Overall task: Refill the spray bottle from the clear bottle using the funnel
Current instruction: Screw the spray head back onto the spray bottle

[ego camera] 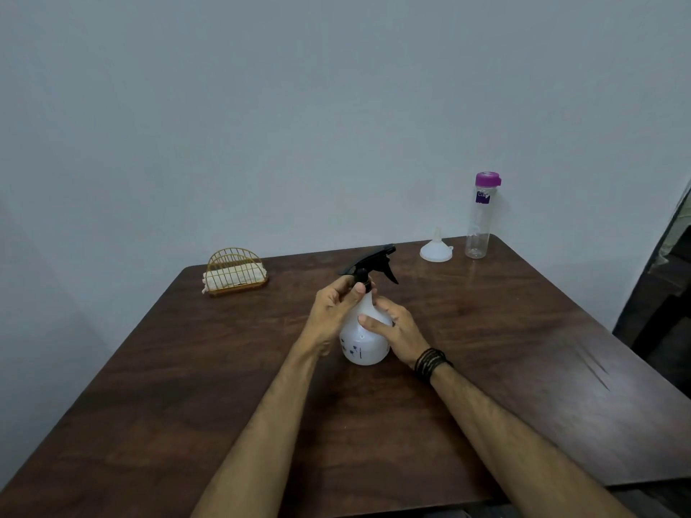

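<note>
While both forearms are reaching across the dark brown wooden table (486, 330), the items are lying as follows.

Item one: a white translucent plastic spray bottle (362, 340) with a black trigger head (374, 261) and small blue markings low on its body, standing upright on the table between the two hands. The trigger head is still sitting on the neck, its nozzle pointing away to the right.

Item two: the left hand (332, 312), curling its fingers round the black collar at the bottle's neck, thumb tip pressing against the collar from the near side. The fingers are lying close together, not spread.

Item three: the right hand (392, 327), gripping the shoulder of the white body just below the left fingers. Its thumb is lying across the front of the bottle and its fingers are wrapping the far side, where how they lie cannot be told. A dark braided wristband (432, 362) is circling that wrist.

Item four: a small white plastic funnel (436, 248), sitting mouth down with its spout up, well beyond the right fingers near the table's far edge.

Item five: a tall clear plastic bottle (480, 218) with a purple lid and purple label, standing upright just right of the funnel, apart from it.

Item six: a gold wire napkin holder (236, 272) holding pale folded cloth, standing well beyond and left of the left fingers.
</note>
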`<state>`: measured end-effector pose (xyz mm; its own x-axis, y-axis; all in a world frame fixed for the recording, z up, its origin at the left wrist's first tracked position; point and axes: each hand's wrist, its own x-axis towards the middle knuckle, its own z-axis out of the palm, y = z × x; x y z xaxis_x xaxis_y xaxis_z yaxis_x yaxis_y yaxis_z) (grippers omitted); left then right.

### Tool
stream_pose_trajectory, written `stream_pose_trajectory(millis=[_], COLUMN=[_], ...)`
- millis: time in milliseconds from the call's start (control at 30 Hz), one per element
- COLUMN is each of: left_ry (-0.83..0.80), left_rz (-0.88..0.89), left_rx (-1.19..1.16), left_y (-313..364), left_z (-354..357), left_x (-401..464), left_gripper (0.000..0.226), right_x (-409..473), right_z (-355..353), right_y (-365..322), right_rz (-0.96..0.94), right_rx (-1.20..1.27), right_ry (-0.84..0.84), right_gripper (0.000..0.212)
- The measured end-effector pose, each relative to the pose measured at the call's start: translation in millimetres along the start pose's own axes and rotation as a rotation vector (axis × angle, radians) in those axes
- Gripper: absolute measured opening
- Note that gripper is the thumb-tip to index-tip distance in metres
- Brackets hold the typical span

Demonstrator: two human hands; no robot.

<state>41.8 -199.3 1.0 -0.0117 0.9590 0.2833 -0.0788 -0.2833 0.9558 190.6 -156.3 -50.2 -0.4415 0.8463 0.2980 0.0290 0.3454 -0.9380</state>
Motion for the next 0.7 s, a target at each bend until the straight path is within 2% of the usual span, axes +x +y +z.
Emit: stream_pose_trajectory(millis=[167, 300, 400, 500, 567, 633, 700], left_ry=[-0.014, -0.083, -0.075, -0.037, -0.056, -0.091, -0.084], left_rz=[-0.015, -0.034, -0.036, -0.037, -0.054, -0.082, -0.098], left_rx=[-0.001, 0.038, 0.057, 0.064, 0.162, 0.271, 0.32], left_y=[1.8, 5.5, 5.8, 2.5, -3.2, -11.5, -14.0], left_z=[-1.5, -7.9, -6.3, -1.2, -1.2, -3.5, -2.2], left_x=[-1.5, -0.2, -2.1, -7.7, -11.4, -14.1, -15.2], left_gripper=[0.043, 0.044, 0.044, 0.036, 0.029, 0.028, 0.029], right_x=[-1.9, -2.9, -4.9, -7.3, -9.7, -11.3, -13.4], right_z=[-2.6, -6.0, -5.6, -8.8, -12.5, -14.7, -13.9], right_y=[-3.8, -8.4, -8.1, -9.2, -13.8, -19.3, -23.2], right_rz=[0.036, 0.079, 0.086, 0.126, 0.176, 0.184, 0.127], right_rx=[0.066, 0.124, 0.112, 0.098, 0.2, 0.253, 0.172], right_ry=[-0.005, -0.051, -0.065, -0.055, -0.004, 0.087, 0.178], right_gripper=[0.058, 0.052, 0.05, 0.078, 0.101, 0.11, 0.112])
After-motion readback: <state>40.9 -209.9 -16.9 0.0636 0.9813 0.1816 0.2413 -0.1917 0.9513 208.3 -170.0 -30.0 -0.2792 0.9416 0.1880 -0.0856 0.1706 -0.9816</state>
